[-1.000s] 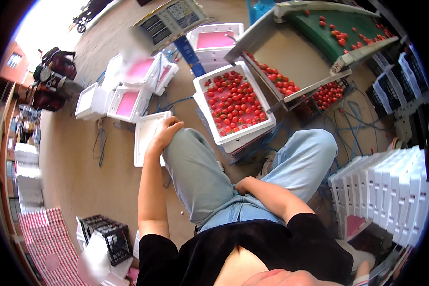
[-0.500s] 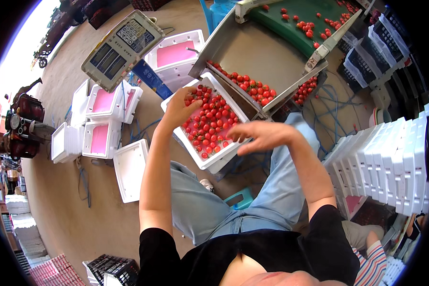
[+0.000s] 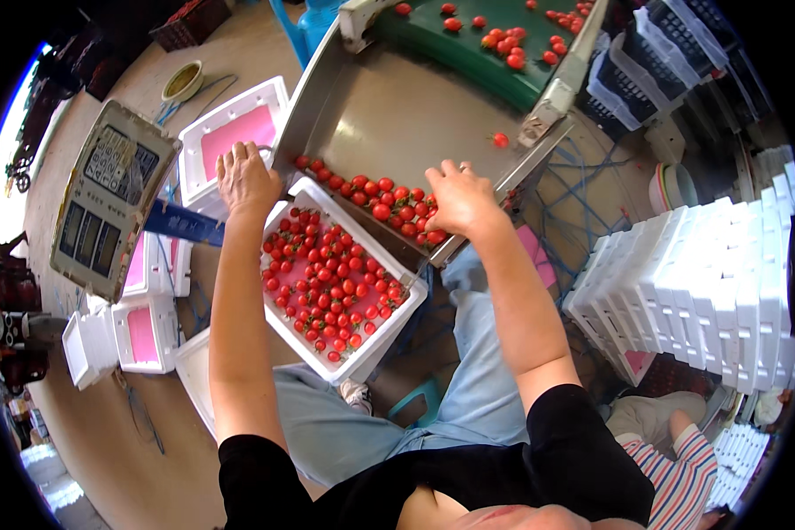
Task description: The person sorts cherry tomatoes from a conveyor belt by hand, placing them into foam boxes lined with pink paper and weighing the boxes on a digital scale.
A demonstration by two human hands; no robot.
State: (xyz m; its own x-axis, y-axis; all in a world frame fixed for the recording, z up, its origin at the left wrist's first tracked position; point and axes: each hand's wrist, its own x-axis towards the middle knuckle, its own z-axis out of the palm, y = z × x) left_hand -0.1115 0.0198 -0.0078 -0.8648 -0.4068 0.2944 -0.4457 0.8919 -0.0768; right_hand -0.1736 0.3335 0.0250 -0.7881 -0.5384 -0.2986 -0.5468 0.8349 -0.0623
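Note:
A white foam box (image 3: 383, 339) lined with pink holds many small red tomatoes (image 3: 327, 283) in front of me. Just beyond it tilts a metal chute (image 3: 406, 115), with more tomatoes (image 3: 384, 205) heaped along its low edge. My right hand (image 3: 462, 201) reaches over the right end of that heap, fingers apart and bent, touching tomatoes. My left hand (image 3: 249, 181) is by the chute's left corner, above the box's far left corner. Its back faces up and its fingers are slightly apart; no tomato shows in it.
A green conveyor belt (image 3: 468, 53) carrying tomatoes feeds the chute. A scale display (image 3: 115, 199) on a blue post stands left, near a pink-lined foam box (image 3: 230, 132). Stacked white foam boxes (image 3: 689, 291) stand right. Someone in striped clothing (image 3: 671, 468) sits lower right.
Both hands have left the tomatoes in the box. My right hand has moved up to the heap in the chute, my left toward the chute's left corner. The view has shifted.

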